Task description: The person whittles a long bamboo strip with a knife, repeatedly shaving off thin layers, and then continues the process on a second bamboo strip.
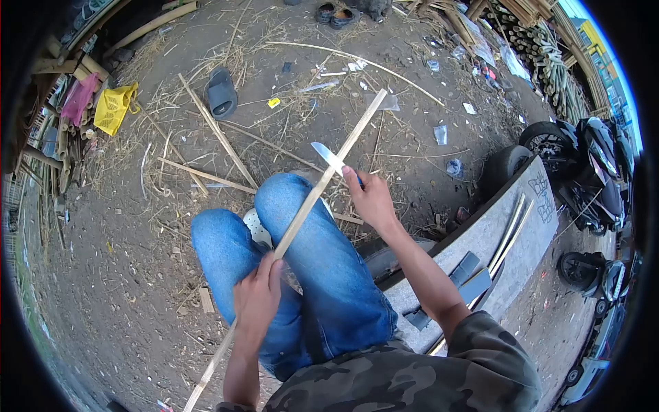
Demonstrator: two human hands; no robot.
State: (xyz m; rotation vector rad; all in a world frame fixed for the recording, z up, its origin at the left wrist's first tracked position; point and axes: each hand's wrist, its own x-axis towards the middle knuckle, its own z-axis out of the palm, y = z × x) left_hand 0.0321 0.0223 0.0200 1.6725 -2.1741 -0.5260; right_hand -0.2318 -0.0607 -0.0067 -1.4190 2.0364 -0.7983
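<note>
A long, pale bamboo strip (309, 199) runs slantwise across my lap, from the lower left up to the ground ahead. My left hand (257, 292) is closed around it above my thigh. In my right hand (371, 199) is a knife (329, 158), its handle mostly hidden by my fingers. The blade lies across the strip's upper part, pointing up and to the left, and seems to touch it. Under the strip are my knees in blue jeans (281, 199).
A grey board (508, 240) at my right bears thin strips and a dark phone-like object (475, 285). Cut strips (216, 134), a dark slipper (222, 93) and shavings litter the dirt. Motorbikes (597, 172) stand at right. Bamboo poles are stacked at both upper corners; a yellow bag (114, 108) hangs left.
</note>
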